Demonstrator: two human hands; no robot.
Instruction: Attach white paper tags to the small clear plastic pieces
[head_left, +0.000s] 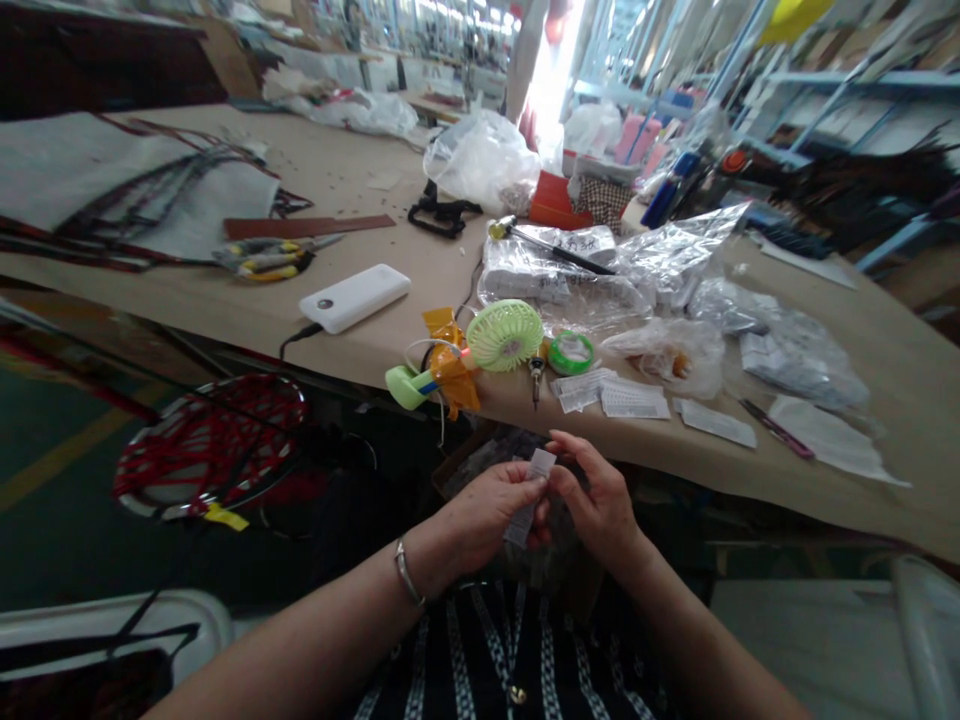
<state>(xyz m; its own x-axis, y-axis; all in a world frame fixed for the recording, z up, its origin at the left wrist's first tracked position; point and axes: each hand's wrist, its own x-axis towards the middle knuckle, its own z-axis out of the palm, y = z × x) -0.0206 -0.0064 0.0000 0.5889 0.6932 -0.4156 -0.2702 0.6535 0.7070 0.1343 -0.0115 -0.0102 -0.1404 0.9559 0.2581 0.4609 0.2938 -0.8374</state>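
Note:
My left hand is closed in front of my body, below the table edge. Between its thumb and fingers it pinches a narrow white printed label, whose lower end shows below the thumb. My right hand is just right of the label, fingers bent and apart, the thumb tip close to the label's edge; whether they touch is unclear. On the table edge beyond lie several white printed labels, a green roll of tape and a small pointed metal tool.
A green handheld fan stands at the table edge by an orange wrapper. Left are a white power bank with a cable and yellow-handled pliers. Plastic-wrapped packs lie behind; a seam ripper-like pink tool lies right.

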